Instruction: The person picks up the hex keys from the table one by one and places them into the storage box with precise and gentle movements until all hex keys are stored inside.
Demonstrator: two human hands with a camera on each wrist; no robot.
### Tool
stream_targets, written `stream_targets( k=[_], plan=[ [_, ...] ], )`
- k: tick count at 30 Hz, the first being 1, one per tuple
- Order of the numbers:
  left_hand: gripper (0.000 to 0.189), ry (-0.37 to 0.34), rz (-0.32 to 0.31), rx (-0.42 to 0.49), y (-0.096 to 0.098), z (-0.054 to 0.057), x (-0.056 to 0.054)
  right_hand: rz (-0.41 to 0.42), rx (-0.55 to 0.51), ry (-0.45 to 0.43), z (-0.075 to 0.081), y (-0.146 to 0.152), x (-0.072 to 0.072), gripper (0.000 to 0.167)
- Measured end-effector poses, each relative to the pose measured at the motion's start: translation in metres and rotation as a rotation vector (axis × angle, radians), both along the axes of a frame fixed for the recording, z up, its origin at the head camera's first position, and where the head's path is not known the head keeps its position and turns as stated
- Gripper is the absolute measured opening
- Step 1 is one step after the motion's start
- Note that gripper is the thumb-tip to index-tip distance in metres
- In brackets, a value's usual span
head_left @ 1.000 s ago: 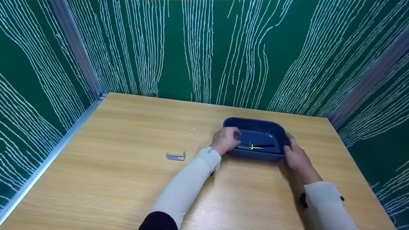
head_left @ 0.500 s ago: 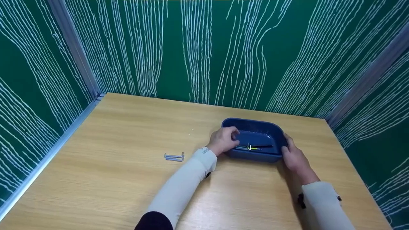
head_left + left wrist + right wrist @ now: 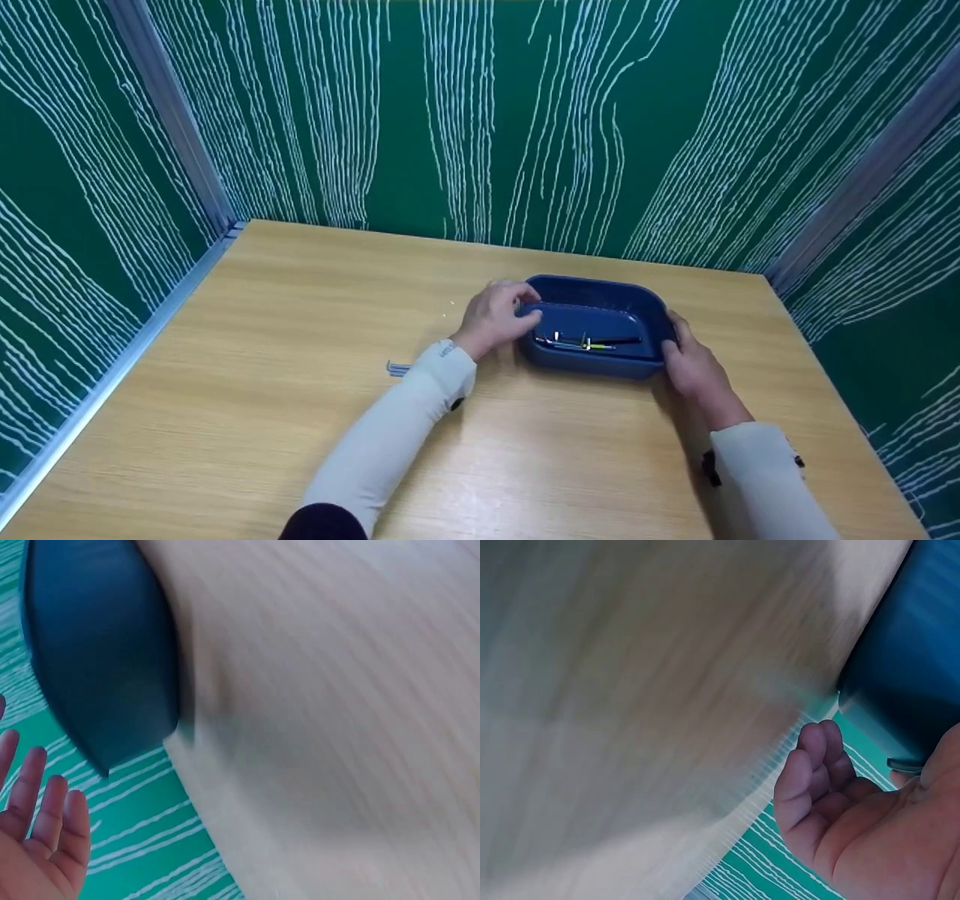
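A dark blue plastic box (image 3: 600, 365) stands on the wooden table. My right hand (image 3: 694, 366) holds its right end, with the thumb at the rim; the right wrist view shows the other fingers (image 3: 793, 784) bent beside the box. At the opposite end is my left hand (image 3: 491, 319), its thumb and fingers spread apart and nothing seen between them. The left wrist view has its fingers (image 3: 52, 802) loosely extended, apart from the box wall (image 3: 105, 652). Inside the box lie several thin items, among them a black stick (image 3: 624, 340) and a yellow-green one (image 3: 601, 347).
Metal hex keys (image 3: 397, 369) lie on the table (image 3: 315, 300), partly hidden behind the left sleeve (image 3: 420, 405). Tiny white specks (image 3: 451, 303) are left of the box. Green walls (image 3: 405, 112) with white lines enclose the table at the back and sides.
My left hand has drawn back leftward out of the box to its left end, and its fingers have spread. The sleeve now covers part of the hex keys. My right hand keeps its hold.
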State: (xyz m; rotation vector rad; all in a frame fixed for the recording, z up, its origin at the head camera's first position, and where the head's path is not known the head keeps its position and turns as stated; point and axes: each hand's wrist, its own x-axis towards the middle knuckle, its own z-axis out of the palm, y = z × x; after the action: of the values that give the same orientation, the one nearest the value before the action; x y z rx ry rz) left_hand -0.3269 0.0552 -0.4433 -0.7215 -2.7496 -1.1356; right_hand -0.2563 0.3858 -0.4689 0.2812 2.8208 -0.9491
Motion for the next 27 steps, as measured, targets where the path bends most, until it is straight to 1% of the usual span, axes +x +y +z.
stream_targets(
  k=[6,9,12,16,20,25,27],
  plan=[
    [0.023,0.010,-0.014,-0.071,-0.036,0.010,-0.002,0.011,0.034,0.031,-0.002,0.000,0.000,0.059],
    [0.025,0.015,-0.043,-0.096,-0.050,0.013,-0.002,0.008,0.030,0.031,-0.002,0.000,-0.001,0.059],
    [0.027,0.015,-0.056,-0.125,-0.063,0.014,-0.001,0.005,0.027,0.027,-0.002,0.000,-0.002,0.059],
    [0.024,-0.009,-0.055,-0.140,-0.077,0.013,0.003,0.000,0.025,0.022,-0.002,-0.001,-0.003,0.059],
    [0.025,-0.047,-0.047,-0.163,-0.091,0.008,0.006,-0.011,0.007,0.006,-0.002,-0.001,-0.002,0.059],
    [0.024,-0.074,-0.058,-0.222,-0.107,0.003,0.006,-0.024,-0.026,-0.009,-0.001,-0.002,-0.002,0.059],
    [0.023,-0.098,-0.060,-0.246,-0.112,0.001,0.006,-0.028,-0.040,-0.015,-0.001,-0.002,-0.001,0.059]
  ],
)
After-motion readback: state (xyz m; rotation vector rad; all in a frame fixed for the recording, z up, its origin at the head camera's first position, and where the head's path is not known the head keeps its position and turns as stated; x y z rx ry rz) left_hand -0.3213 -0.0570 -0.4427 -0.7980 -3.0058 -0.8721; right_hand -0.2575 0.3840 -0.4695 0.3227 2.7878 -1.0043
